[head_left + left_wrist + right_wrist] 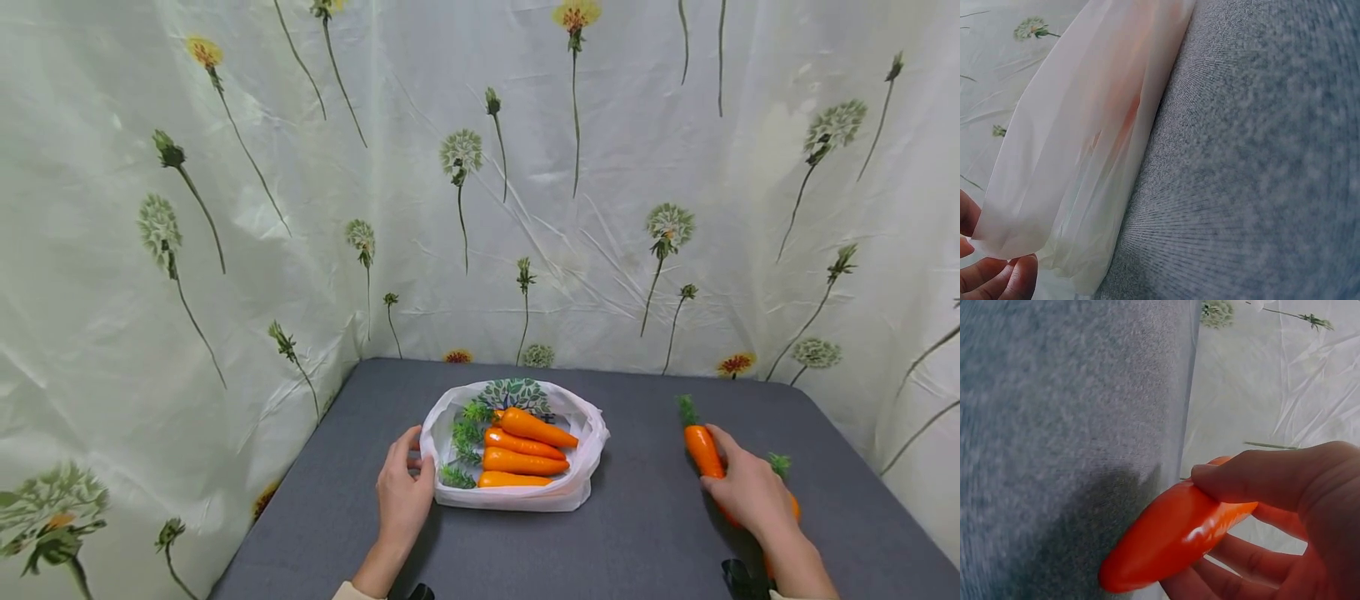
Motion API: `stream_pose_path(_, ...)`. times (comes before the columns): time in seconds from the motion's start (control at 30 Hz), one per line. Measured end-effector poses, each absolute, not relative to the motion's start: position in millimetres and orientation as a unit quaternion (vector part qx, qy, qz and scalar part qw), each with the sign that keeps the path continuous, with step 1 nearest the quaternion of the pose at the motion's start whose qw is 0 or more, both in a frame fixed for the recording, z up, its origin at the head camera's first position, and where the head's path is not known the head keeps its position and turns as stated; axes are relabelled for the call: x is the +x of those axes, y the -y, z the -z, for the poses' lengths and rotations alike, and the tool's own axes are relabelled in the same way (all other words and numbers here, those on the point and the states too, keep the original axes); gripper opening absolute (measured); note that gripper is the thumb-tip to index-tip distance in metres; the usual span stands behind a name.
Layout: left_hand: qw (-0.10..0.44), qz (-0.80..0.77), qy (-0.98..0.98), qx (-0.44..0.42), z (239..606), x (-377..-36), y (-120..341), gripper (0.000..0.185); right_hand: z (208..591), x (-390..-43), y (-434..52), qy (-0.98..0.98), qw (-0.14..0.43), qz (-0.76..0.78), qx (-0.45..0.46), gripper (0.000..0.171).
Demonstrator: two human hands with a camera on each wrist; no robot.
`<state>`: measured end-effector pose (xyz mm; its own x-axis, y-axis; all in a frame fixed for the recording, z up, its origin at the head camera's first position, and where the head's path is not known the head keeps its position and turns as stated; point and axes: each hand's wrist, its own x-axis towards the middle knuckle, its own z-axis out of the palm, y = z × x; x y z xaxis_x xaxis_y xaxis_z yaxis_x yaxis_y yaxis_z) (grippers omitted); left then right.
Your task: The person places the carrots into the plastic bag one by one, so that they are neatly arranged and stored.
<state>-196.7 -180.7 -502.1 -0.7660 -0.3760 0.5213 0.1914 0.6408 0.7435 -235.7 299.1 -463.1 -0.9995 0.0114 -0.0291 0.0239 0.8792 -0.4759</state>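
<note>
A white plastic bag [517,498], its mouth spread wide, stands mid-table with several orange carrots [525,461] lying side by side in it, green tops to the left. My left hand [405,490] pinches the bag's left rim between thumb and fingers; the left wrist view shows the fingertips [1022,275] at the edge of the plastic. On the right, my right hand [753,492] grips a carrot [1172,534] by its body, thumb on one side and fingers on the other. Its tapered end tilts down toward the table in the right wrist view.
Another carrot, with a green top [780,464], lies beyond the right hand and is partly hidden by it. Grey cloth covers the table [637,533]. A flower-printed curtain [420,208] hangs behind the table and along both sides.
</note>
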Motion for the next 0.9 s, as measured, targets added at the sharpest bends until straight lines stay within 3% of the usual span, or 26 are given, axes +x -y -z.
stream_pose_path(0.23,0.329,0.426,0.841,0.060,501.1,-196.1,181.0,0.045,465.6,-235.1,-292.0,-0.967,-0.036,0.249,-0.031,0.090)
stream_pose_path(0.9,0.342,0.420,0.840,0.043,503.9,-197.3,180.4,0.045,466.3,-231.5,-259.5,-0.955,-0.096,0.271,-0.070,0.097)
